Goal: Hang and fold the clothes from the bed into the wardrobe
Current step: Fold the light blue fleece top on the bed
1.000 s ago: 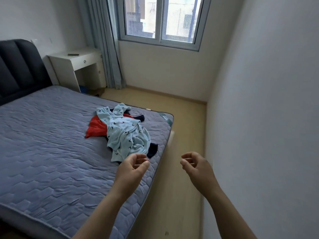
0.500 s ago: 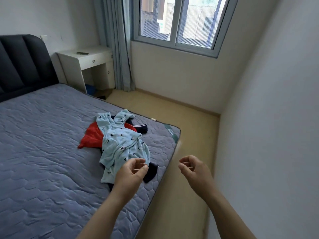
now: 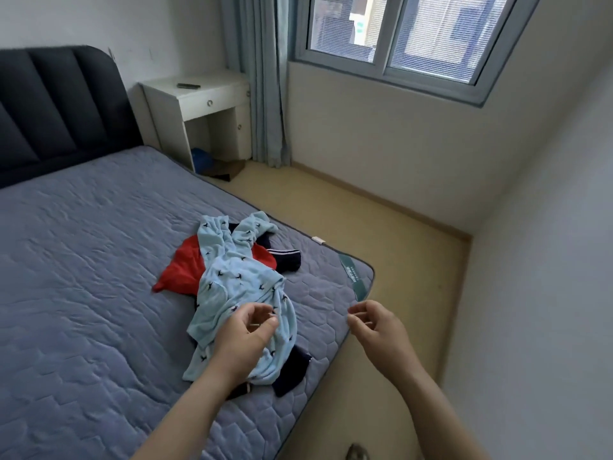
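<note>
Both hands hang loosely curled and empty: left hand (image 3: 247,330) over the pale blue printed garment (image 3: 238,287), right hand (image 3: 374,327) at its 3 o'clock, past the bed (image 3: 83,293) corner. I'd pinch the blue piece alone at the shoulders, lifting it clear of the red garment (image 3: 180,270) and navy pieces (image 3: 288,258) beneath. At 11 o'clock a white nightstand (image 3: 199,104) holds something blue (image 3: 200,157) in its open cubby; no wardrobe shows.

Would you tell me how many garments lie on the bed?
3: a light blue garment on top, a red garment under its left side, a navy garment beneath; more may be hidden.
</note>
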